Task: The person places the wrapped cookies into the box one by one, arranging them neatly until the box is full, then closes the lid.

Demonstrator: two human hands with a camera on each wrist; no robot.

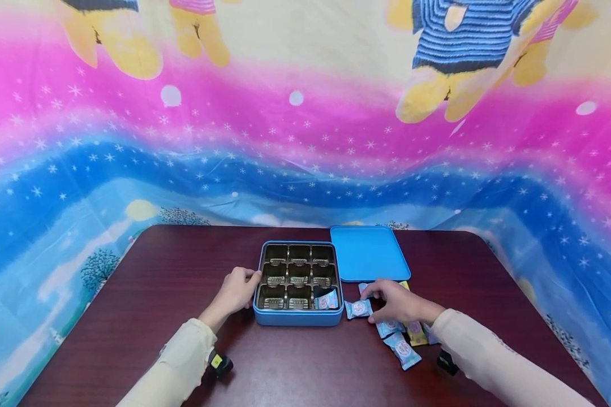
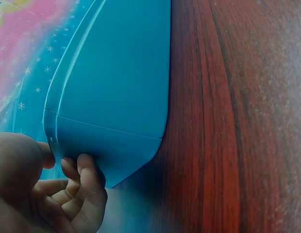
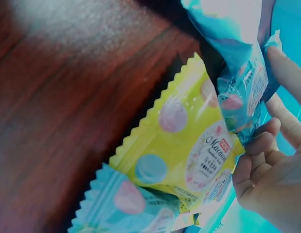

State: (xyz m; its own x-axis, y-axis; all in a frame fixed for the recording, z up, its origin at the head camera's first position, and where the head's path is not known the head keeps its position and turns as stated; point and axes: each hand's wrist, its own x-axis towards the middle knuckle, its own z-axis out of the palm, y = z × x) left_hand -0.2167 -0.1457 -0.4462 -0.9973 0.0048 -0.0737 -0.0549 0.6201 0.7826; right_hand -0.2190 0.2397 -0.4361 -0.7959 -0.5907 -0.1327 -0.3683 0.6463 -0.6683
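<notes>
My left hand (image 1: 238, 289) grips the left wall of a blue square tin (image 1: 299, 319), its thumb at the rim and its fingertips against the outside wall in the left wrist view. A brown tray (image 1: 287, 285) divides the tin into several compartments. One blue wrapped macaron packet (image 1: 328, 301) lies in the front right compartment. To the right of the tin, my right hand (image 1: 397, 302) pinches another blue macaron packet (image 1: 358, 308) between thumb and index finger. Under and around this hand lie several more packets, including a blue one (image 1: 402, 350) and a yellow one (image 3: 189, 141).
The blue lid (image 1: 370, 253) lies flat behind the packets, close against the tin's right side. Everything stands on a dark red wooden table (image 1: 295, 367). A patterned cloth (image 1: 295, 147) hangs along the table's back and sides.
</notes>
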